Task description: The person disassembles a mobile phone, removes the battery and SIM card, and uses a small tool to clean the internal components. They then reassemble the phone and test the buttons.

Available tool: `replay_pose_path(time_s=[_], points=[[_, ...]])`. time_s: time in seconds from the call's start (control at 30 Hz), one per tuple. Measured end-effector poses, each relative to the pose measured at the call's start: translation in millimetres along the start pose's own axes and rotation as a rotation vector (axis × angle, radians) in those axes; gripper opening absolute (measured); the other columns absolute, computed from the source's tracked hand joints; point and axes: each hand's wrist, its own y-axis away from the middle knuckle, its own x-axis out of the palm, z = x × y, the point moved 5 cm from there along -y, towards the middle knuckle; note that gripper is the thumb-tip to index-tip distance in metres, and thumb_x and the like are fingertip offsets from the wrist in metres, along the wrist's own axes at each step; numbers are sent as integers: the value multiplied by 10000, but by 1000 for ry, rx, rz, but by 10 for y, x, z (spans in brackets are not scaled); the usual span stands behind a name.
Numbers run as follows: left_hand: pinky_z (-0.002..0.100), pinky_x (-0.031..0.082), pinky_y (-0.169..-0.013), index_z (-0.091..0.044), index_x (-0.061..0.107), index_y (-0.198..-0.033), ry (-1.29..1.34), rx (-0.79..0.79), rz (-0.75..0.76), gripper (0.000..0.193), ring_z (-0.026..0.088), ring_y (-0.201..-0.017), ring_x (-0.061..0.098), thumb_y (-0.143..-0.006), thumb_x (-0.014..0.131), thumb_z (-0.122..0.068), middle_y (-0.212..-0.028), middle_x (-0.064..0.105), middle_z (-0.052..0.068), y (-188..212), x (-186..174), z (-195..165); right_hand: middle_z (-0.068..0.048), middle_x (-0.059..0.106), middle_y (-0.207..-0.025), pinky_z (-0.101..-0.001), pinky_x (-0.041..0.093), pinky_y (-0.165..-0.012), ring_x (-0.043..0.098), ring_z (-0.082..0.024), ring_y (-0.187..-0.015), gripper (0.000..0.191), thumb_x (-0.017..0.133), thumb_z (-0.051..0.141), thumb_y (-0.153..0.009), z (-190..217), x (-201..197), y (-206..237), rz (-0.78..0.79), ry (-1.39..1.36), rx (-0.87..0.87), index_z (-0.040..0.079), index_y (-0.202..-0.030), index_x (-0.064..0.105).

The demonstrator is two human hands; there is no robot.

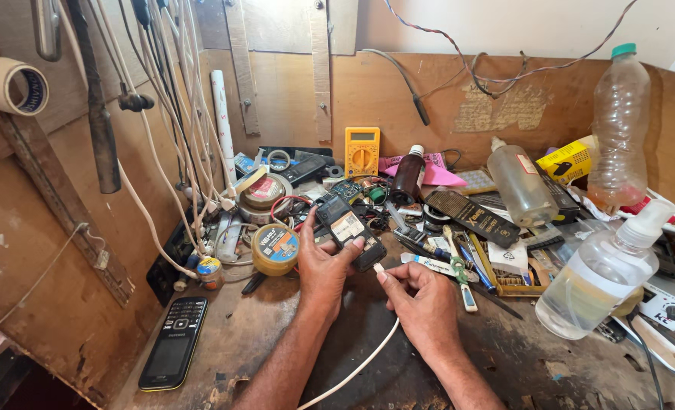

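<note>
My left hand (324, 267) grips a small black mobile phone (347, 230) with its back open, held tilted above the workbench. My right hand (421, 304) pinches the plug end of a white cable (368, 357) right beside the phone's lower end. The cable trails down toward me between my forearms. Whether the plug touches the phone I cannot tell.
A second black keypad phone (174, 342) lies at the left on the wooden bench (231, 342). A yellow multimeter (362, 151), tape rolls (275, 248), a dark bottle (407, 176), clear plastic bottles (597, 277), screwdrivers and hanging white cables (174, 114) crowd the back and sides.
</note>
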Motion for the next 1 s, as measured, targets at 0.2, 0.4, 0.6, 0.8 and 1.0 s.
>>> replay_pose_path(time_s=[0.2,0.4,0.6,0.8,1.0], points=[[287,590,-588,-118,233,-1596,-51,6,33,961,191,-814,738,-799,732,79,-1013,743,165,-6,13,-6,-15,727,-603,-227,452,-472,621,-53,-496,173,774,183,-871,34,-13,1,2,23,-5,10,-871,774],[259,586,-557,-117,243,-1589,-29,19,-6,967,167,-798,745,-782,743,65,-995,747,141,-17,-22,2,-12,723,-592,-228,453,-467,624,-55,-487,175,778,186,-867,41,-13,2,-4,26,-6,11,-860,770],[244,530,-507,-119,244,-1601,-44,24,-24,979,162,-754,720,-786,762,43,-965,745,143,-39,-53,19,-14,730,-593,-235,454,-465,627,-62,-482,178,783,195,-857,61,-28,9,-23,51,2,17,-862,777],[248,517,-505,-76,229,-1596,-62,-16,-47,940,169,-772,710,-824,761,1,-1003,753,153,-59,-76,63,-25,728,-615,-232,485,-484,642,-75,-497,197,780,196,-854,53,-62,11,-56,-4,47,0,-869,775],[411,689,-706,44,427,-1392,172,-224,14,599,259,-870,764,-847,673,13,-1090,716,179,-155,-22,123,-34,703,-637,-235,477,-493,612,-75,-510,196,771,173,-865,64,-105,14,-156,-86,-16,-23,-871,763]])
